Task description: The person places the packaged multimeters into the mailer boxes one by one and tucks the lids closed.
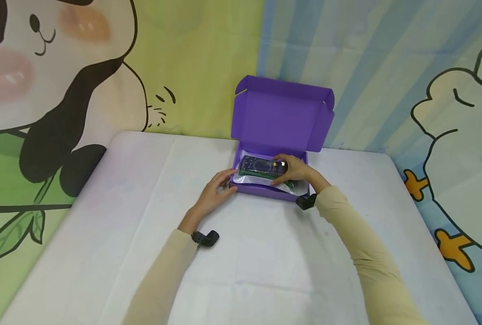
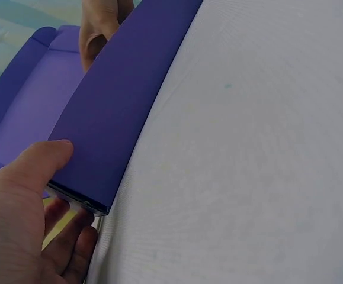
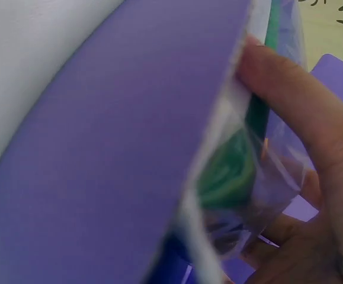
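Note:
An open purple cardboard box (image 1: pixel 261 191) stands on the white table, its lid raised at the back. Inside lies a dark, printed pack (image 1: pixel 258 166) with a green edge, wrapped in clear plastic, over a white lining. My left hand (image 1: pixel 215 192) holds the box at its front left corner; in the left wrist view the thumb lies on the purple front wall (image 2: pixel 118 106), fingers round the side. With thumb and fingers spread across it, my right hand (image 1: pixel 295 170) grips the pack's right part. In the right wrist view crinkled clear plastic (image 3: pixel 224 174) shows beside the thumb.
The raised lid (image 1: pixel 283 115) with its side flaps stands close to the printed backdrop (image 1: pixel 200 67). White cloth covers the table (image 1: pixel 257 262) in front of the box and on both sides.

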Tool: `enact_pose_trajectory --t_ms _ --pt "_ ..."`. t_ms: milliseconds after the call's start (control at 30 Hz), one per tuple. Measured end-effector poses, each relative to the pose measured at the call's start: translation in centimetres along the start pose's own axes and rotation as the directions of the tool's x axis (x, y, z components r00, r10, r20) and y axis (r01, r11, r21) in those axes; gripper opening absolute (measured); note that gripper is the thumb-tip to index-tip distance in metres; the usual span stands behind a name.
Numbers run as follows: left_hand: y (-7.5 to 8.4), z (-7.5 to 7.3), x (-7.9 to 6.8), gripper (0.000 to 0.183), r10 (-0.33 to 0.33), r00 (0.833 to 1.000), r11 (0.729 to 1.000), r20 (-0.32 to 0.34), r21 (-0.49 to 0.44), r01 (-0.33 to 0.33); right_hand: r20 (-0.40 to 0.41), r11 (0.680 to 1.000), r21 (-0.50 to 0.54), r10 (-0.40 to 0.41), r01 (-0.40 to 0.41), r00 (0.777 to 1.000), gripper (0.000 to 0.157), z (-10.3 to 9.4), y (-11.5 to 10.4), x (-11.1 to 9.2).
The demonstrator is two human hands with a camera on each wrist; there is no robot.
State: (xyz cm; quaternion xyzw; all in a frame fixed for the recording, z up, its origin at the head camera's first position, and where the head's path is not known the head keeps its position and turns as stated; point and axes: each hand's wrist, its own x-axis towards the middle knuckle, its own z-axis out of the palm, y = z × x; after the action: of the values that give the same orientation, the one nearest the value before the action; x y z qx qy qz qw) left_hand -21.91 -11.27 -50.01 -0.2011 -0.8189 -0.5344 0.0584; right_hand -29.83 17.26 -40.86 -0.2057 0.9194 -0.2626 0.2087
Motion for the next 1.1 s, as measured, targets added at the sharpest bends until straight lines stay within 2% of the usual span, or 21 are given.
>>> enact_pose_trajectory --t_ms 67,233,300,500,900,1100 --pt "0.6 -0.2 0.2 0.052 0.006 1.000 1.000 -0.003 -0.010 -0.006 0.004 1.000 -0.017 -0.001 0.002 1.000 0.086 -0.2 -0.1 0.2" --pt "3.3 -1.2 -0.1 0.050 -0.018 1.000 1.000 0.018 -0.009 0.018 0.022 0.997 -0.076 -0.001 0.003 1.000 0.088 -0.5 -0.4 0.9" --pt "3.8 -1.4 -0.2 0.050 -0.016 1.000 1.000 0.021 -0.016 0.017 0.015 0.994 -0.109 -0.013 0.014 1.000 0.089 -0.4 -0.5 1.0" --pt "3.6 -1.2 -0.3 0.050 -0.017 1.000 0.999 0.023 -0.032 0.018 -0.014 0.984 -0.171 -0.042 0.039 0.999 0.093 0.3 -0.2 1.0" --pt "3.8 -1.0 -0.6 0.050 0.003 1.000 1.000 0.017 -0.028 -0.003 -0.055 0.984 -0.154 -0.104 0.094 0.993 0.094 1.4 0.3 0.5" --pt "3.6 -0.7 -0.5 0.050 -0.022 1.000 1.000 0.018 -0.022 0.022 -0.076 0.988 -0.144 -0.075 0.063 0.994 0.095 1.8 0.7 0.4"
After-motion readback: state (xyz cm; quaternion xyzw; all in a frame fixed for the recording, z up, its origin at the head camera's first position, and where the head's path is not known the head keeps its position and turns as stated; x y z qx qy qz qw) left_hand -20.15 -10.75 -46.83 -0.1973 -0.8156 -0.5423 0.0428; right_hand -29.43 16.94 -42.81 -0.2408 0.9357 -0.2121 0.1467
